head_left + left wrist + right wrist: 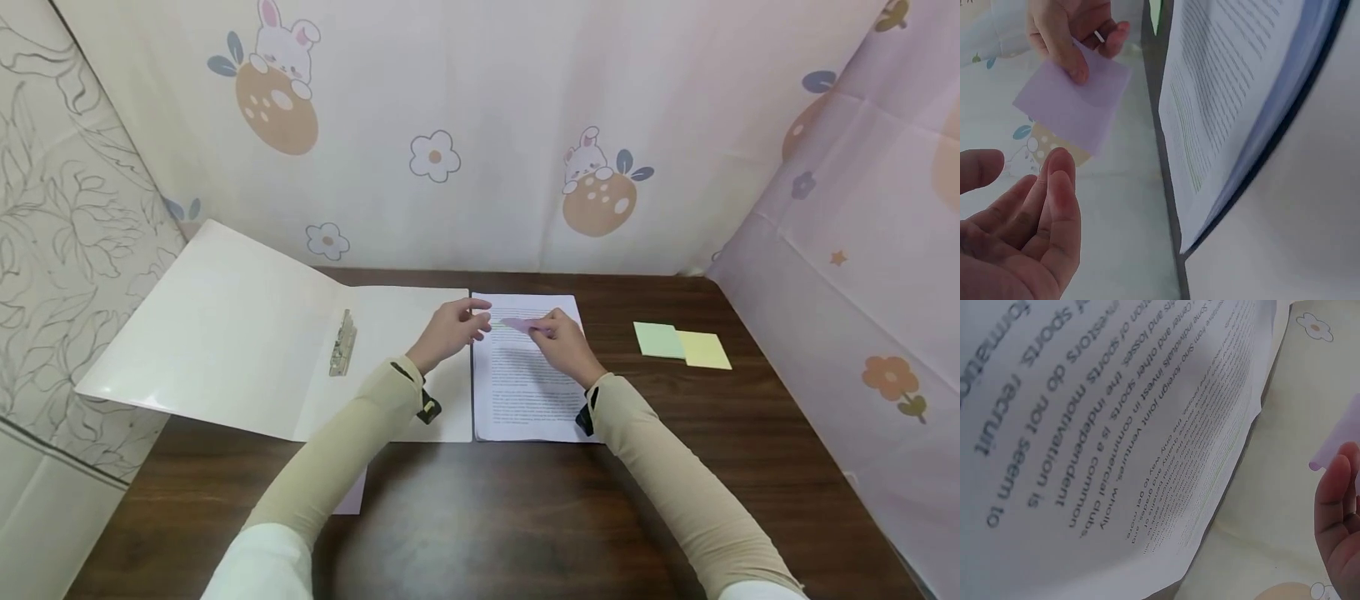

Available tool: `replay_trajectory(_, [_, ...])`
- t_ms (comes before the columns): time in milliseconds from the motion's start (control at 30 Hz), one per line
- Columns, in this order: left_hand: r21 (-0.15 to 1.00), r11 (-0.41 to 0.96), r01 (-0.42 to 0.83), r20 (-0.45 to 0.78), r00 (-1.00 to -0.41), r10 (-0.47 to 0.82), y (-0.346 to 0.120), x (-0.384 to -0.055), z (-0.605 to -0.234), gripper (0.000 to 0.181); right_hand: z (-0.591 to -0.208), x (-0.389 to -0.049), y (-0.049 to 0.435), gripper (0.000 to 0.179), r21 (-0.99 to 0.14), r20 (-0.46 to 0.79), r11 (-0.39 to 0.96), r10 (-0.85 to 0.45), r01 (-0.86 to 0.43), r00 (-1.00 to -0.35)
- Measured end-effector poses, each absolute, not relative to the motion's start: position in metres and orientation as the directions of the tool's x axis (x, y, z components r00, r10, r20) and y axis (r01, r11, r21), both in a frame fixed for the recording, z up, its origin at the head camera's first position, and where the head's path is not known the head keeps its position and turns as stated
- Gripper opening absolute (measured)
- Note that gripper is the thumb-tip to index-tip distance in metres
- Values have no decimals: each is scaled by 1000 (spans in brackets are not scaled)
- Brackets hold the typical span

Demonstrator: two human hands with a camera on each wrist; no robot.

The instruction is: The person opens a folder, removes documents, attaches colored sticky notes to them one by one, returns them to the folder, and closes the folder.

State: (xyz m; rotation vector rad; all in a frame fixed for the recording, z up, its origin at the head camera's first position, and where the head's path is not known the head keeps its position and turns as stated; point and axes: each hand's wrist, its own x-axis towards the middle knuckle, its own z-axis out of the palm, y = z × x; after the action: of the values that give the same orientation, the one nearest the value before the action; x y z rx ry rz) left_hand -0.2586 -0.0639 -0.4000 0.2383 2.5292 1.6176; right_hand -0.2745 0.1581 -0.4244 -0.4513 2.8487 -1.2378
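My right hand [562,343] pinches a purple sticky note [1079,103] between thumb and fingers, above the printed pages [525,387]. In the right wrist view, one edge of the note [1338,431] looks slightly curled beside the fingertips. My left hand [450,329] hovers over the left edge of the pages, its fingers loosely bent and holding nothing. A small gap separates those fingers from the note in the left wrist view. The pages lie stacked beside an open white folder [225,333] that has a metal clip [342,343] near its fold.
A green sticky-note pad [658,340] and a yellow one [705,350] lie touching on the dark wooden table [487,517], right of the pages. A purplish sheet [351,497] pokes out below the folder. A patterned curtain [487,100] hangs behind the table.
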Motion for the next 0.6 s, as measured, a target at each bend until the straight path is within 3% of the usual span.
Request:
replay_trajectory(233, [956, 292, 2, -51, -983, 175, -48, -265, -407, 37, -428, -275, 156, 26, -669, 150, 673, -295, -317, -943])
replay_trajectory(600, [924, 376, -73, -153, -971, 186, -41, -272, -410, 34, -432, -278, 153, 30, -549, 184, 740, -346, -388, -920])
